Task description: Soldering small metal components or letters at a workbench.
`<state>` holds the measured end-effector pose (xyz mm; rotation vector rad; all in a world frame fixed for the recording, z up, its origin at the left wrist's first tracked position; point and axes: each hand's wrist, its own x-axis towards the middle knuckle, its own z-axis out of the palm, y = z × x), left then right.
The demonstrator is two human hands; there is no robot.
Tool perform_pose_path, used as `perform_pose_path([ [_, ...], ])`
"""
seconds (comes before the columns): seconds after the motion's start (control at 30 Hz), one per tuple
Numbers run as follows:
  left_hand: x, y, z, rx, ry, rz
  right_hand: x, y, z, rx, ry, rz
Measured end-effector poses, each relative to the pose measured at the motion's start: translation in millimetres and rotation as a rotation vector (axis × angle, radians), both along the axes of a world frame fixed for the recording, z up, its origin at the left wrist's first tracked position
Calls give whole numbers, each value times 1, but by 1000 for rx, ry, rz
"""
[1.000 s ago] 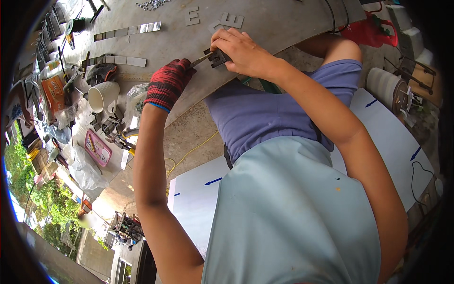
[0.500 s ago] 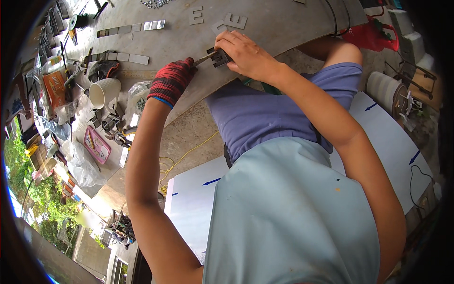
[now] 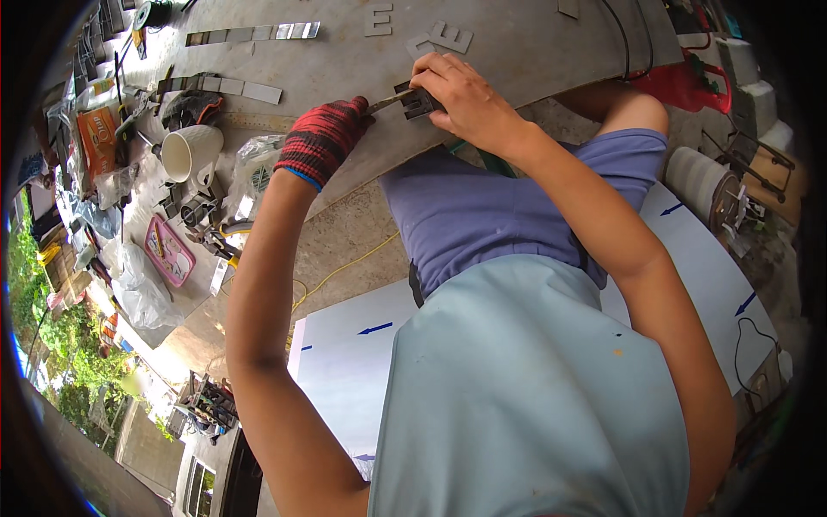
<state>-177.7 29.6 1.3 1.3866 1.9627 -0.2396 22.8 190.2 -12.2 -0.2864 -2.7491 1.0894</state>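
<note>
My left hand (image 3: 326,138), in a red and black knitted glove, is closed around a thin, narrow metal tool (image 3: 385,103). Its kind I cannot make out. The tool's far end meets a small dark slotted piece (image 3: 419,102) near the front edge of the table. My bare right hand (image 3: 461,99) grips that piece from the right, with fingers bent over its top; part of it is hidden under them. Just beyond lie flat grey letter-shaped cutouts (image 3: 450,36), with another letter-shaped cutout (image 3: 378,21) farther left.
Rows of metal strips (image 3: 252,34) lie on the grey table (image 3: 525,52). On the left are a white cup (image 3: 190,153), pliers (image 3: 226,243), a pink tray (image 3: 169,251) and a plastic bag (image 3: 145,289). A black cable (image 3: 627,43) crosses the table's right end, near a red chair (image 3: 702,86).
Both hands, the tool and the dark piece appear slightly farther right in the view, and the table has shifted with them. Both grips look the same.
</note>
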Motion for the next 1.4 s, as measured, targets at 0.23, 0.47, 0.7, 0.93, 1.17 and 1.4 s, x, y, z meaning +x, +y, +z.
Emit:
perform_pose_path([
  [0.23,-2,-10,0,72,-8,7,-3,-3,2,-3,-20,-8],
  [0.47,0,-7,-1,80,2,3,-4,3,-3,65,-53,25],
  [0.7,-4,-22,6,116,14,46,-8,4,-1,62,-37,54],
  [0.93,-1,-40,-2,209,8,103,-10,7,3,54,-30,71],
  [1.17,6,-29,3,211,9,112,-9,7,0,68,-62,71],
  [1.4,8,-16,1,163,-15,57,-10,8,3,72,-87,78],
])
